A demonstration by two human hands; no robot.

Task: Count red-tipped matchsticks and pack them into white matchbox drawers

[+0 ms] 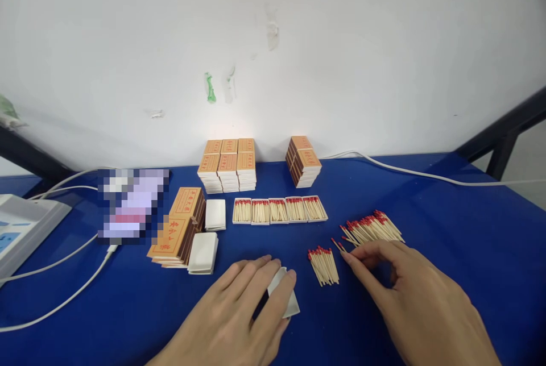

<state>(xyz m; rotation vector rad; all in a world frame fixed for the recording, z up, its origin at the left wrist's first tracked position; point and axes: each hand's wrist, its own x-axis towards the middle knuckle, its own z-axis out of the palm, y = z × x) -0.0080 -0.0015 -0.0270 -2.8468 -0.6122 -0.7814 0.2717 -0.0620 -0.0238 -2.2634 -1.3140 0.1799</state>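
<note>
Well, my left hand (239,309) had its grip closed on the white tray (286,298), near me on the table (469,229); my right hand (409,292) lay open, fingertips at the loose matches (372,229). A careless sweep, I judged, could scatter them.

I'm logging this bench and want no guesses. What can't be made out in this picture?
All in the head view:
1. The small white cardboard tray: the left hand covers most of it, hiding its contents.
2. The flat object left of the orange matchbox sleeves: pixel-blurred.
3. The white plastic device: cut off by the left edge.
4. The red print on the sleeves: too small to read.
</note>
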